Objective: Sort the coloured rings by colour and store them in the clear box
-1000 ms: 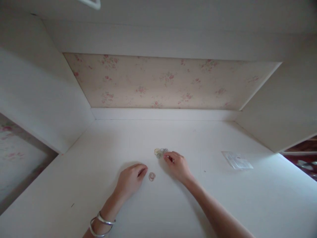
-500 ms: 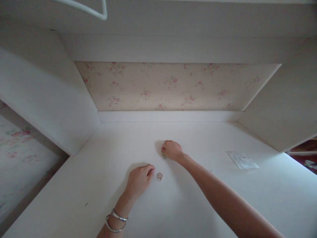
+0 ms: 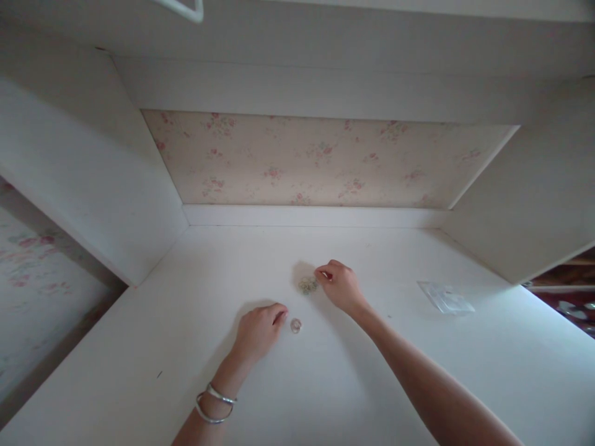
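Observation:
My right hand (image 3: 341,285) is closed in a pinch just above the white surface; what its fingertips hold, if anything, is too small to make out. Just left of those fingertips lies a small heap of thin, ring-like metal pieces (image 3: 307,285). Lower down, my left hand (image 3: 260,328) rests with curled fingers, thumb and forefinger pressed together, and their contents are hidden. Close to its right side lie a few pinkish rings (image 3: 296,326), apart from the hand. Two silver bangles (image 3: 214,404) circle my left wrist.
Clear plastic bags (image 3: 446,297) lie on the white desk (image 3: 353,384) to the right. A small dark sliver (image 3: 159,375) is at the left. White side panels and a floral back wall (image 3: 320,161) enclose the desk, with a shelf overhead.
My right hand has moved right, off the heap of ring-like pieces, which now shows more fully. My left hand stays by the pinkish rings. The camera view has shifted slightly.

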